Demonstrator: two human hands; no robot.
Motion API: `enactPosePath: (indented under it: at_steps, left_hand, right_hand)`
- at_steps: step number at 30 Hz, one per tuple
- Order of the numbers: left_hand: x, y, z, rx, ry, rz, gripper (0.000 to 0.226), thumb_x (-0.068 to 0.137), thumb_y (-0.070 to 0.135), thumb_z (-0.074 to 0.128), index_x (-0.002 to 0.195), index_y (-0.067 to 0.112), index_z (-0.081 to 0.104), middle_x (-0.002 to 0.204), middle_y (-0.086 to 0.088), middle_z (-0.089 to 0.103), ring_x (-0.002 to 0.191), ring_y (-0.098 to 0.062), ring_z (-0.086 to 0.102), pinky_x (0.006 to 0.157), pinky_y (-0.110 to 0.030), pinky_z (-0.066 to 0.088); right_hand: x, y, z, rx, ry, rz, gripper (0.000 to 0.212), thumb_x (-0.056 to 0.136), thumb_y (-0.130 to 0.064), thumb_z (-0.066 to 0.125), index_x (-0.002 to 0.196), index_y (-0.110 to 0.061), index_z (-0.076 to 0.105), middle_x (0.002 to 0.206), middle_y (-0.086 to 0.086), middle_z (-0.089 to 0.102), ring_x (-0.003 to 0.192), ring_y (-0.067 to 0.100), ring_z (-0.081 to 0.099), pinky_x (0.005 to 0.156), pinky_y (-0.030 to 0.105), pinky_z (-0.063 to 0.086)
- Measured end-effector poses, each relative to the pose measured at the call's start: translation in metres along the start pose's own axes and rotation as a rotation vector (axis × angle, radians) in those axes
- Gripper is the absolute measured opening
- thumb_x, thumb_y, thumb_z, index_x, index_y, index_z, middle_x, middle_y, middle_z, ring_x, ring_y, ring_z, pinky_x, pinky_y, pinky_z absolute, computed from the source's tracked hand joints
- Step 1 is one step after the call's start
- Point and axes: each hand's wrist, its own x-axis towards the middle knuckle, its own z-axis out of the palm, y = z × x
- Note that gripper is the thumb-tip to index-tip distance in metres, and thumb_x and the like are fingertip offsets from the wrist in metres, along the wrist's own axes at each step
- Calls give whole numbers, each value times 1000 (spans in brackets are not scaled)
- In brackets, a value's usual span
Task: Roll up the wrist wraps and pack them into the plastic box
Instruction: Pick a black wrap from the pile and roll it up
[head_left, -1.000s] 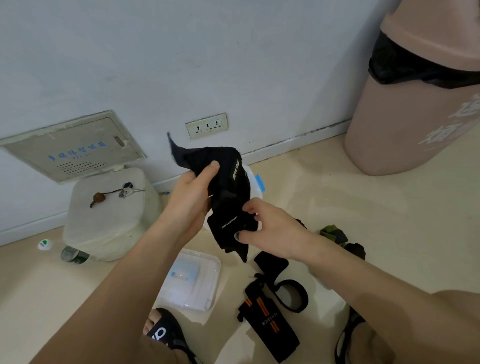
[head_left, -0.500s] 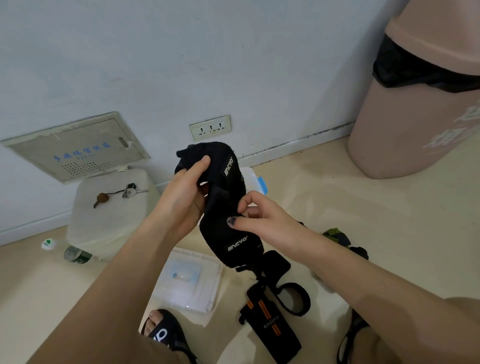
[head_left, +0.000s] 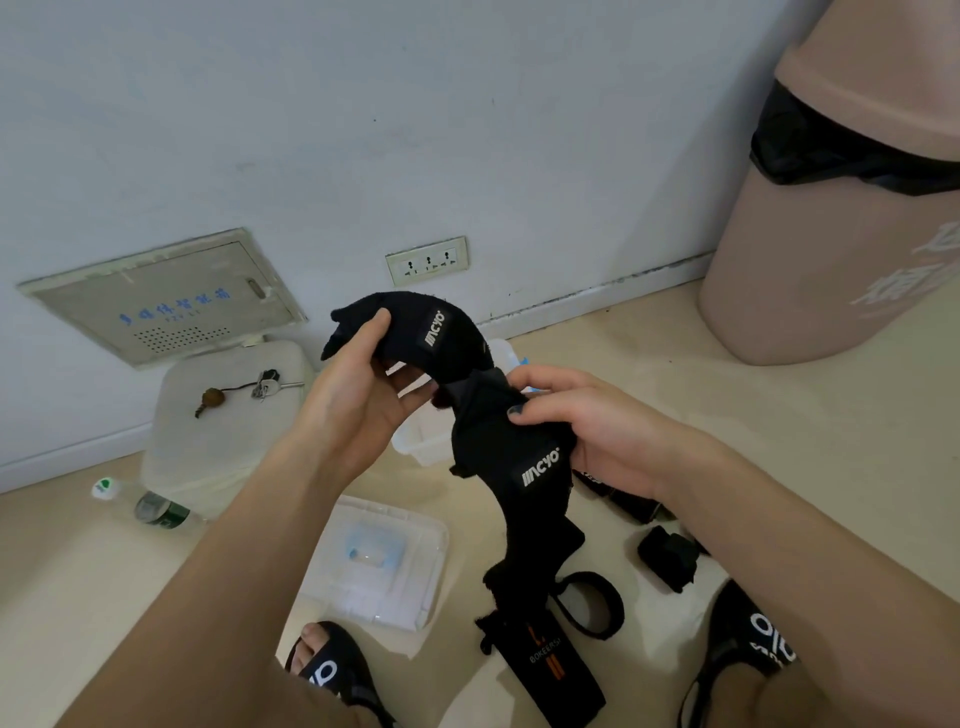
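Observation:
A long black wrist wrap with white lettering hangs in the air between my hands. My left hand grips its upper end, which arches over my fingers. My right hand pinches the wrap at its middle, and the lower end dangles toward the floor. The clear plastic box stands on the floor behind the wrap, mostly hidden. Its clear lid lies flat nearer to me. Another black wrap with orange stripes lies on the floor below, beside a black loop. A small rolled black wrap sits to the right.
A white foam block with keys on it stands by the wall at left, a plastic bottle lying beside it. A large pink bin stands at the right. My sandalled feet are at the bottom edge.
The bunched wrap has been pulled out longer. My right hand moved right and down along it, and the free end now hangs lower toward the floor.

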Motion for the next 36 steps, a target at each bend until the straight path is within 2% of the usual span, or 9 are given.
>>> enactPosePath:
  at_steps: [6, 11, 17, 21, 24, 29, 32, 34, 36]
  left_hand:
    - [1, -1, -1, -18, 82, -44, 33, 107, 33, 51, 129, 14, 66, 108, -2, 75, 89, -15, 71, 65, -27, 59]
    - [1, -1, -1, -51, 78, -114, 28, 106, 35, 50, 111, 19, 72, 101, 0, 77, 83, -15, 75, 75, -31, 56]
    - [-1, -5, 5, -41, 79, -230, 32, 106, 37, 47, 96, 18, 71, 84, -2, 77, 68, -17, 75, 71, -29, 58]
    - [-2, -4, 5, -47, 81, -273, 34, 105, 38, 48, 93, 15, 71, 82, -4, 76, 67, -19, 74, 72, -31, 57]
    - [0, -5, 5, -59, 98, -284, 32, 104, 38, 50, 98, 14, 71, 91, -5, 74, 77, -21, 72, 87, -35, 53]
    - [-1, -7, 2, -167, 56, -263, 42, 105, 43, 47, 126, 11, 63, 135, -11, 64, 132, -29, 59, 114, -44, 43]
    - [-2, -10, 1, -237, -4, -247, 68, 98, 51, 54, 143, 0, 51, 136, -6, 50, 128, -27, 50, 121, -44, 30]
    - [-3, -15, 3, -190, -72, -207, 59, 95, 41, 58, 139, 2, 53, 130, -5, 46, 117, -29, 46, 117, -38, 35]
    - [-9, -21, 10, 92, -104, -96, 32, 98, 21, 55, 123, 2, 64, 112, -11, 65, 103, -26, 60, 95, -35, 50]
  right_hand:
    - [-2, -6, -8, 23, 32, -38, 48, 93, 8, 39, 126, -10, 68, 116, 17, 74, 98, 24, 70, 76, 29, 54]
    - [-2, -7, -10, 166, 126, -41, 43, 86, 2, 33, 104, -6, 71, 89, 9, 67, 80, 22, 67, 70, 33, 55]
    - [2, 1, -3, 273, 163, -28, 33, 101, -13, 45, 119, -6, 72, 108, 9, 73, 96, 21, 70, 85, 36, 55]
    - [3, 0, 1, 240, 185, -71, 28, 106, -8, 46, 121, -4, 69, 104, 8, 74, 91, 18, 72, 79, 32, 56]
    - [2, 2, 4, 222, 160, -41, 27, 106, -7, 46, 125, -1, 64, 102, 9, 73, 90, 18, 72, 74, 29, 59]
    - [4, 5, 13, 249, 98, -32, 29, 106, -8, 47, 129, -3, 63, 115, 12, 73, 106, 23, 70, 99, 39, 54]
    - [5, 6, 16, 302, 136, -64, 24, 105, -6, 48, 116, -7, 69, 109, 11, 75, 100, 23, 73, 93, 37, 56]
    - [5, 4, 15, 334, 175, -101, 25, 105, -5, 47, 114, -8, 71, 108, 12, 76, 101, 25, 74, 93, 38, 58]
    - [6, 2, 12, 340, 217, -130, 26, 105, -5, 47, 119, -4, 69, 113, 17, 76, 108, 32, 73, 98, 44, 57]
